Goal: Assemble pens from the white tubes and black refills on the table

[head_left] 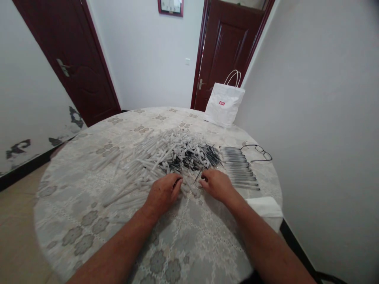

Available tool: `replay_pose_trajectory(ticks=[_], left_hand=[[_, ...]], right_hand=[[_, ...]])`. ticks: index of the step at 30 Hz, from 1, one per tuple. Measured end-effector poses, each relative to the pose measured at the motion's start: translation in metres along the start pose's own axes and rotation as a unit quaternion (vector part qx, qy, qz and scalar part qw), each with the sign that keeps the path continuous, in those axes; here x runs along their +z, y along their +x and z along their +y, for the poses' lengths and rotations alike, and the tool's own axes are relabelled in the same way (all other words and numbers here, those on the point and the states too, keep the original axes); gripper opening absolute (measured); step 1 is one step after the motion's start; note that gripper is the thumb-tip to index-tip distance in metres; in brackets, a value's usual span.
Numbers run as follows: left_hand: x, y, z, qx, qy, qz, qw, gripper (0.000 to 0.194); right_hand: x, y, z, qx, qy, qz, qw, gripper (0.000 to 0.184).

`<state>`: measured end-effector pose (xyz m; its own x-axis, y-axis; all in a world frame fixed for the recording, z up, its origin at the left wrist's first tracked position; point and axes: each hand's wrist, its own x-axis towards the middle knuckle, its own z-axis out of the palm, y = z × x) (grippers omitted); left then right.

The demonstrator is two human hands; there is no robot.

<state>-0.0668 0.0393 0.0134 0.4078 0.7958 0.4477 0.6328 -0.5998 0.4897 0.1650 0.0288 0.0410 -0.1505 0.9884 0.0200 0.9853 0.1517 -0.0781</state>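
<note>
A large heap of loose pen parts lies in front of me, with pale pen barrels (142, 163) and white caps (177, 142) among dark pieces (210, 154). My left hand (164, 192) is closed at the heap's near edge, fingers curled inward; what it holds, if anything, is hidden. Facing it, my right hand (217, 184) pinches with thumb and forefinger at a thin dark pen refill (198, 175), which slants from the fingertips toward the left. To the right of that hand, several pens (239, 167) lie side by side in a neat column.
A patterned cloth covers the round table (174, 236). Eyeglasses (260, 152) lie beyond the pen row, and a white paper bag (224, 103) stands at the back right. Something white and folded (263, 207) rests by my right forearm. A wall runs along the right side.
</note>
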Motion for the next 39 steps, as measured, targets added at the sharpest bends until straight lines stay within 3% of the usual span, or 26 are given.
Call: replay_pose_trajectory(ticks=[4,16,23,31,35,39], left_hand=[[-0.002,0.002,-0.001,-0.014,-0.003,0.018,1.0,0.023],[0.002,0.0,0.003,-0.015,-0.016,0.005,1.0,0.021],[0.005,-0.001,0.002,-0.023,-0.029,0.001,0.999,0.022],[0.002,0.0,0.006,-0.047,-0.066,-0.005,0.997,0.023],[-0.001,0.001,0.009,-0.063,-0.089,-0.005,0.994,0.023],[-0.002,0.003,0.012,-0.11,-0.185,-0.013,0.977,0.026]], right_hand=[[0.008,-0.009,-0.018,-0.048,0.006,-0.023,0.999,0.038],[0.02,-0.011,-0.028,-0.044,-0.026,-0.017,0.999,0.029],[0.014,-0.008,-0.01,-0.058,0.006,-0.002,0.998,0.022],[0.007,-0.008,0.019,-0.084,0.136,0.054,0.986,0.02],[0.005,-0.007,0.029,-0.042,0.262,0.065,0.962,0.023],[0.011,-0.004,0.021,0.004,0.47,0.076,0.879,0.025]])
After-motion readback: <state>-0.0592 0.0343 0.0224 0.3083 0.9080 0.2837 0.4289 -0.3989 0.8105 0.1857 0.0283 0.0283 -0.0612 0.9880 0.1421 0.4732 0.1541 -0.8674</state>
